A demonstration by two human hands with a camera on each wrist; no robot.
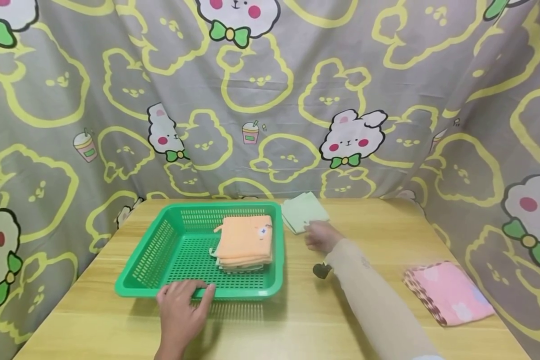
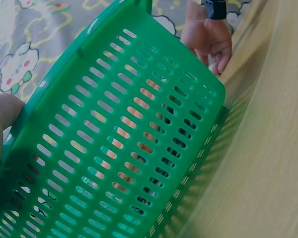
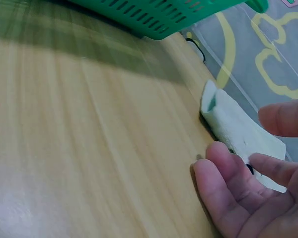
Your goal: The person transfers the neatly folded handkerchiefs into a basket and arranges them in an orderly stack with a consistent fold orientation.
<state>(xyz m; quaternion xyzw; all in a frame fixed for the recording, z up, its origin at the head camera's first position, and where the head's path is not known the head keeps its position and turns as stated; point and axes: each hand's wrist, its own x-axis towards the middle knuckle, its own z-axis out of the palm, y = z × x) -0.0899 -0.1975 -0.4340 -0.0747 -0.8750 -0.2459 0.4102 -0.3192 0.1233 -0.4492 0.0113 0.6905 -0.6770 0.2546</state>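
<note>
At the front rim of the green plastic basket (image 1: 276, 250), my left hand (image 1: 182, 310) grips the edge with its fingers over it; part of this hand shows beside the rim in the left wrist view. A light green folded cloth (image 1: 303, 212) lies on the table behind the basket's right side. My right hand (image 1: 323, 236) is at the near edge of that cloth, low over the tabletop. In the right wrist view its thumb stands apart from the fingers (image 3: 216, 191), which overlap the cloth (image 3: 243, 129). Inside the basket, orange folded cloths (image 1: 245, 237) are stacked on the right.
A pink folded cloth (image 1: 450, 295) with a brown-patterned edge lies at the right of the wooden table (image 1: 342, 325). Behind and at both sides hangs a grey patterned curtain (image 1: 288, 90). A dark heart-shaped item (image 1: 321, 270) is at my right wrist.
</note>
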